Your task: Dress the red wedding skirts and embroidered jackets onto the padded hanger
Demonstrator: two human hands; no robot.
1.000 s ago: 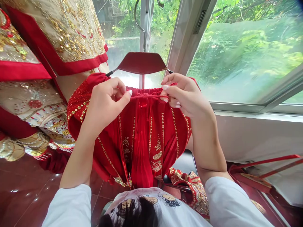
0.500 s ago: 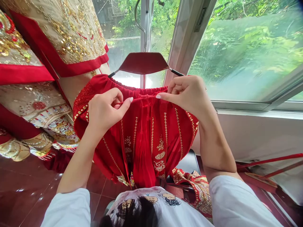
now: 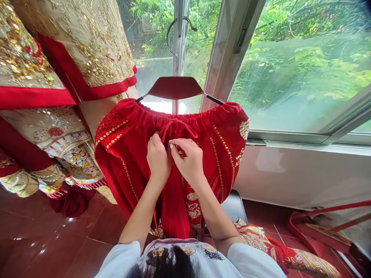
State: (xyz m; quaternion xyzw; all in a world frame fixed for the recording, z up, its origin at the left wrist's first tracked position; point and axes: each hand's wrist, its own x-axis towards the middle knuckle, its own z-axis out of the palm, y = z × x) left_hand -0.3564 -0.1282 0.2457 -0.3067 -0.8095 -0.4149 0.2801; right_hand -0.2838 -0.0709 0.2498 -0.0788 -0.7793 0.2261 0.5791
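A red skirt [image 3: 226, 135] with gold beaded lines hangs by its gathered waistband from a dark red hanger [image 3: 175, 88]. At the front of the waistband, a red drawstring [image 3: 176, 122] forms a bow with loops drooping to both sides. Just under it, my left hand [image 3: 159, 156] is closed, fingertips pinched at the cord. Close beside it, my right hand [image 3: 189, 157] has thumb and fingers curled in a pinch. The cord ends between my fingers are mostly hidden against the red cloth.
Cream and red garments with gold sequins [image 3: 95, 46] hang at the left. Windows [image 3: 304, 77] stand behind and to the right. A black chair [image 3: 233, 206] bears a red and gold embroidered cloth [image 3: 257, 241]. Red-handled gear [image 3: 324, 231] lies at the lower right.
My hands were apart at the waistband, pulling the drawstring sideways. Now they are together, lower down, below a bow with visible loops. The view has shifted slightly, and the hanger appears lower.
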